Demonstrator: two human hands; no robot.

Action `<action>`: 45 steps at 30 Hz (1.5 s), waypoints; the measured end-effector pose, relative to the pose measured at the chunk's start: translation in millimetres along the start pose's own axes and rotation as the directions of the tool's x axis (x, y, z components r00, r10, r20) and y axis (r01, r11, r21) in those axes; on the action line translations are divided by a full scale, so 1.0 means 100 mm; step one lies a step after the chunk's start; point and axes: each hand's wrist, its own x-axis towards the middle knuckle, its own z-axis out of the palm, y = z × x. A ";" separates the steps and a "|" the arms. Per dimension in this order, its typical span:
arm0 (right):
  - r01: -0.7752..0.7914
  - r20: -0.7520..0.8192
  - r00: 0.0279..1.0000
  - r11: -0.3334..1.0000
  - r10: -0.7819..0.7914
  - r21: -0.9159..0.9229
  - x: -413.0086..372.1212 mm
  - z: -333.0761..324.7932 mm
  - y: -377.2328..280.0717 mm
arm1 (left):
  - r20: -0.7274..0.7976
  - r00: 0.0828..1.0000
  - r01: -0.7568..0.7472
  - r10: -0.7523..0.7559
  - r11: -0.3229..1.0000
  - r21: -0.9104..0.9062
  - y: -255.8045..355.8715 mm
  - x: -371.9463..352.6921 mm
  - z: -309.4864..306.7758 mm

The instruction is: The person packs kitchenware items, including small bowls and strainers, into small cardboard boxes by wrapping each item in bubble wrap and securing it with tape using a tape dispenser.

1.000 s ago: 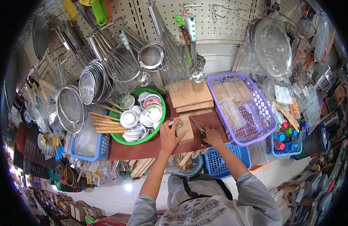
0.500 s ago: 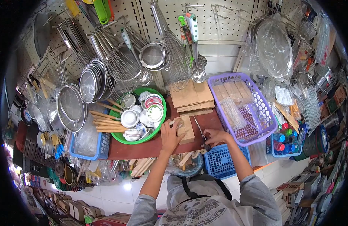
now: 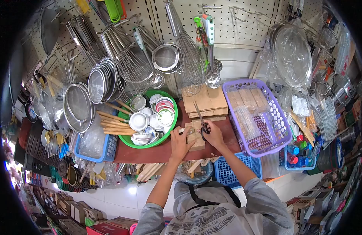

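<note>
My left hand (image 3: pixel 180 144) grips the left side of a small brown cardboard-coloured package (image 3: pixel 195 140) on the reddish-brown table (image 3: pixel 149 155). A small pale piece shows at its fingertips. In my right hand (image 3: pixel 214 136) is a pair of scissors (image 3: pixel 200 115), its fingers at the dark handles. The blades point up and away, over the flat brown cardboard pieces (image 3: pixel 204 99) stacked behind the package. The scissors' handles are close to the package's right edge.
A green basin (image 3: pixel 143 146) of small bowls and wooden-handled tools stands left. To the right is a purple basket (image 3: pixel 243 143) with wrapped brown packs. Blue baskets (image 3: pixel 239 168) sit below the table edge. Strainers (image 3: pixel 77 106) and whisks (image 3: pixel 189 66) hang at the back.
My right hand has moved left and up with the scissors, from beside the purple basket to the package. My left hand keeps its hold on the package. The whole view has shifted slightly.
</note>
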 end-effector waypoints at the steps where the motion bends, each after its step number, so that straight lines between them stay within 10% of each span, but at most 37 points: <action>1: 0.008 -0.017 1.000 1.000 -0.008 0.000 0.02 0.03 -0.01 | 0.004 1.000 0.003 -0.003 1.000 -0.010 0.00 0.00 0.00; 45: -0.115 -0.028 0.993 0.990 0.117 0.076 -0.15 0.10 0.29 | 0.088 0.991 -0.106 0.103 0.994 0.032 0.04 0.12 -0.11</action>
